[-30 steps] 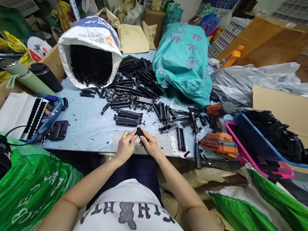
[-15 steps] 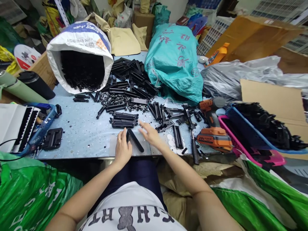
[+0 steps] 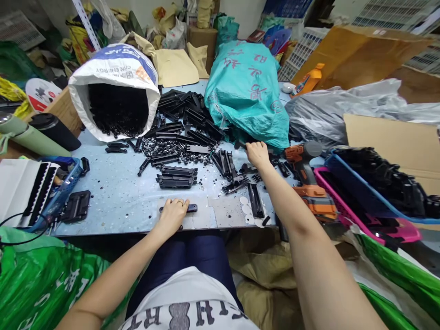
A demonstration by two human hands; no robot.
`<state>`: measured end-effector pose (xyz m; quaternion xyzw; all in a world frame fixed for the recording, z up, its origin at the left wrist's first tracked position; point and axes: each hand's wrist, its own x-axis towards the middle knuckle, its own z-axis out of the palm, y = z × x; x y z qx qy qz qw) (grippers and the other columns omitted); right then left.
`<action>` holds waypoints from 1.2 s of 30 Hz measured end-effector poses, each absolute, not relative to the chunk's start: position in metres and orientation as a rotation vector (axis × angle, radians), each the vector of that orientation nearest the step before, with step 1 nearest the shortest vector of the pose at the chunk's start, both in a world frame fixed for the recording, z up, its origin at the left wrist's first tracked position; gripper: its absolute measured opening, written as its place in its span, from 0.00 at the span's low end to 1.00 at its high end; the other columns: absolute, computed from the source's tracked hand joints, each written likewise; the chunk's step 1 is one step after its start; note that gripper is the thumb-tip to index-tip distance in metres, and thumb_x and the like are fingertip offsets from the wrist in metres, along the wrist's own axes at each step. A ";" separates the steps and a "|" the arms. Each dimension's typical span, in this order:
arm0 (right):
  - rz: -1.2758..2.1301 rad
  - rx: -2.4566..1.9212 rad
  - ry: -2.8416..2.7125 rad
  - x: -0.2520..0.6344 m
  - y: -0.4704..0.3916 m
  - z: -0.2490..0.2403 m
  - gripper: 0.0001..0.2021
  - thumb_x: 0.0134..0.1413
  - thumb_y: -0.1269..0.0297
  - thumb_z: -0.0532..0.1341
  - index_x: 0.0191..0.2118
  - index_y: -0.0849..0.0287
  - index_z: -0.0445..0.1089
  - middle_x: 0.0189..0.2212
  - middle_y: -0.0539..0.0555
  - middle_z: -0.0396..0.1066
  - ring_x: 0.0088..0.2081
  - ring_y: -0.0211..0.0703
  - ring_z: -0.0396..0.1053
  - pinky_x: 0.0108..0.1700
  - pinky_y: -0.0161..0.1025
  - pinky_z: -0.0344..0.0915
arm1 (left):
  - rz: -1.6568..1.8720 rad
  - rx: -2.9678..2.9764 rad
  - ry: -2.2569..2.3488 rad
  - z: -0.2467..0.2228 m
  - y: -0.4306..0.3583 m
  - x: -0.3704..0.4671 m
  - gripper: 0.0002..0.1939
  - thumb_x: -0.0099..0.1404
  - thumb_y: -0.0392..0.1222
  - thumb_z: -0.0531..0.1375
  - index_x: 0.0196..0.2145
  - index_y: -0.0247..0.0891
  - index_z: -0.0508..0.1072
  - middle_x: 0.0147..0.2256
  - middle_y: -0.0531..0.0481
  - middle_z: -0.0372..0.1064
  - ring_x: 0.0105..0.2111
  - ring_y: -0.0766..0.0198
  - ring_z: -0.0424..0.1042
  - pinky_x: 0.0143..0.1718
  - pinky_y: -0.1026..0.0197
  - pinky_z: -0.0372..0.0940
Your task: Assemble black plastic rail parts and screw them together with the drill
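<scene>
My left hand (image 3: 173, 211) rests near the table's front edge, fingers curled over a flat black plastic bar (image 3: 191, 208) that lies sideways on the pale blue table (image 3: 117, 192). My right hand (image 3: 257, 153) is stretched far forward to the loose black plastic parts (image 3: 240, 176) beside the teal sack (image 3: 249, 91); its fingertips touch the pieces there, and whether they grip one is hidden. A stack of black bars (image 3: 176, 176) lies between both hands.
A white sack (image 3: 115, 91) full of black parts lies open at the back left, with a pile of parts (image 3: 187, 119) spilled beside it. An orange cordless drill (image 3: 307, 178) and pink and blue baskets (image 3: 364, 201) sit right. A blue basket (image 3: 58, 183) stands left.
My right hand left the bar and reached forward and right to the parts by the teal sack. My left hand turned the bar sideways and laid it flat near the table edge.
</scene>
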<state>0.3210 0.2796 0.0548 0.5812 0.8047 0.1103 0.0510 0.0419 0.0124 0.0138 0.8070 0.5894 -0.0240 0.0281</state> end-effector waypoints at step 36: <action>-0.095 0.956 2.814 0.242 0.053 0.037 0.20 0.64 0.51 0.41 0.45 0.56 0.64 0.35 0.55 0.68 0.35 0.42 0.67 0.32 0.36 0.51 | 0.251 2.259 1.505 0.014 0.019 0.034 0.33 0.54 0.63 0.59 0.52 0.42 0.61 0.46 0.46 0.65 0.46 0.53 0.66 0.44 0.55 0.60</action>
